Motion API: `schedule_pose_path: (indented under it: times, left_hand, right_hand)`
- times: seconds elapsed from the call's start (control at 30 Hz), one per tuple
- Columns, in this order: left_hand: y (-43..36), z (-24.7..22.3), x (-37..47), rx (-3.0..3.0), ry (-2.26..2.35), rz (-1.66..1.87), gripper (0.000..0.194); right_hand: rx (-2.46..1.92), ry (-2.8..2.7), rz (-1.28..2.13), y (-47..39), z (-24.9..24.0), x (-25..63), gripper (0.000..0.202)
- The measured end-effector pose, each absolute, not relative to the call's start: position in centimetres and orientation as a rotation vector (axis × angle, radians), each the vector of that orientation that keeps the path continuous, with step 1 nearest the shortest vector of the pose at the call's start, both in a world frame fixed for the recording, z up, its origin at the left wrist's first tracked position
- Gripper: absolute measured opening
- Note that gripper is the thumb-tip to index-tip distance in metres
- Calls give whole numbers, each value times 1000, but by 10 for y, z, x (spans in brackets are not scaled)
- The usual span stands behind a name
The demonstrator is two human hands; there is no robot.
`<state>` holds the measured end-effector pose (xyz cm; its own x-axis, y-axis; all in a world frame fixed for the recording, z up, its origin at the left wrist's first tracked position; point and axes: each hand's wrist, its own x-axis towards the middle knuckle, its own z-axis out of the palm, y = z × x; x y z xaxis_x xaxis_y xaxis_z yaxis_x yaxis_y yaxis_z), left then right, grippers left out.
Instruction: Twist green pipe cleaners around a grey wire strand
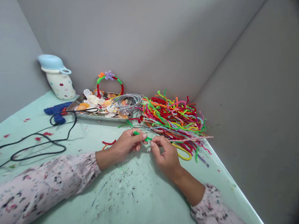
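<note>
- Head view: left hand [129,143] pinches a green pipe cleaner [138,134], fingers closed snugly on it.
- Right hand [164,153]: thumb and finger look pinched together on its other end.
- It's between the hands, over the desk [164,200], in front of the pipe-cleaner heap [174,115].
- Likely best: brace with the left, work the right in small moves.
</note>
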<state>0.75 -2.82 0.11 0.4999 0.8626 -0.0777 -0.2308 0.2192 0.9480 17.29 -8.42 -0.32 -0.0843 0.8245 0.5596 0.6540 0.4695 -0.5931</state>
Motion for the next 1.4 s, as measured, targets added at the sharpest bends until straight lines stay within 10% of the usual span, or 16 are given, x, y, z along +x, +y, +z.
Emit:
schedule_pose_path:
  times: [1.4]
  left_hand:
    - [-29,3,9,1136,793,842,23]
  right_hand:
    - [-1271,-1816,244,-83,-4,172,10]
